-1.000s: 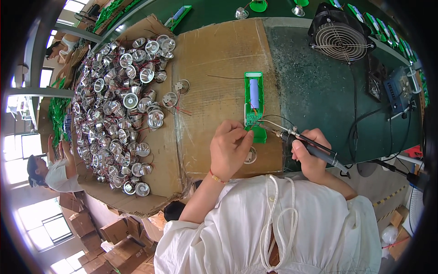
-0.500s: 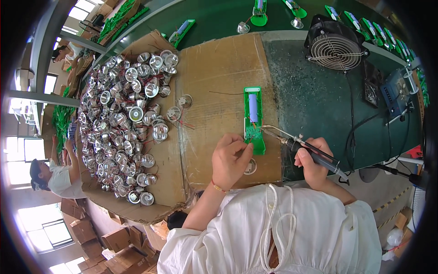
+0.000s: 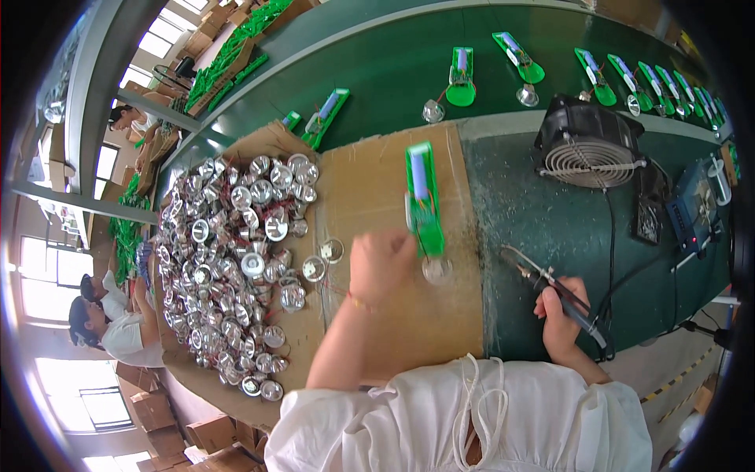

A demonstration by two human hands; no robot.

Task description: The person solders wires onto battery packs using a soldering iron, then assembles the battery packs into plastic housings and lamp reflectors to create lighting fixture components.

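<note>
Grips a soldering iron (image 3: 580, 316) in the right hand (image 3: 560, 321), with its tip over the green mat (image 3: 511, 197). Holds the left hand (image 3: 381, 263), blurred, near the lower left edge of a green casing (image 3: 425, 208); cannot tell whether spread or pinching. Shows the casing lying on cardboard (image 3: 370, 185), with a purple cylinder (image 3: 419, 175) inside and a blurred reflector (image 3: 438, 272) just beyond its near end.

i get the left hand (image 3: 379, 266) only blurred and can't tell from here whether it touches the blurry green casing (image 3: 431, 238); the lower edge crops the white blouse (image 3: 550, 413).
</note>
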